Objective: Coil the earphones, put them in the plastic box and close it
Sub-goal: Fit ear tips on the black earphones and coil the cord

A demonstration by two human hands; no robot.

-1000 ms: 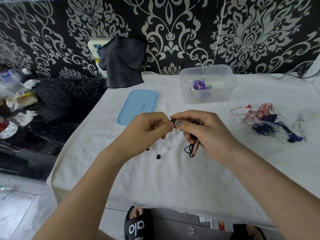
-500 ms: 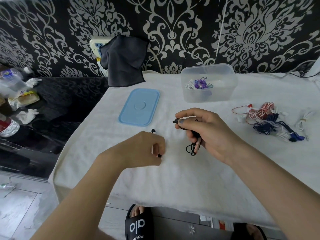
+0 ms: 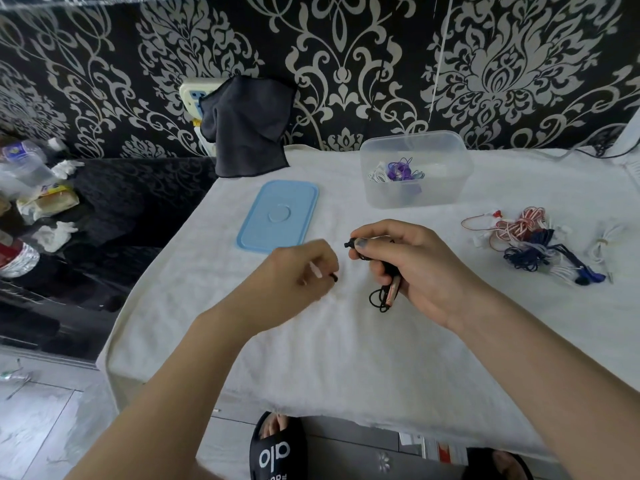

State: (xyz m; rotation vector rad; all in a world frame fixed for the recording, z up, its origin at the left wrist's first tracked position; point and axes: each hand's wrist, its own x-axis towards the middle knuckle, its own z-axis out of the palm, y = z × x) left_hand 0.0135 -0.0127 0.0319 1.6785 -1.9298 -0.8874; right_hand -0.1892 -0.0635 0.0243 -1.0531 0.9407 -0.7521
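- While your right hand [image 3: 412, 268] grips the coiled black earphones [image 3: 384, 292], your left hand [image 3: 298, 275] pinches a small dark bit [image 3: 334, 277];
- bare cloth [image 3: 346, 358] lies between them and the table's near edge.

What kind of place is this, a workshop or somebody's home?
Most likely a room in a home. The wall has ornate black-and-silver wallpaper, the work surface is a table under a white towel, and the person wears house slippers on a tiled floor.
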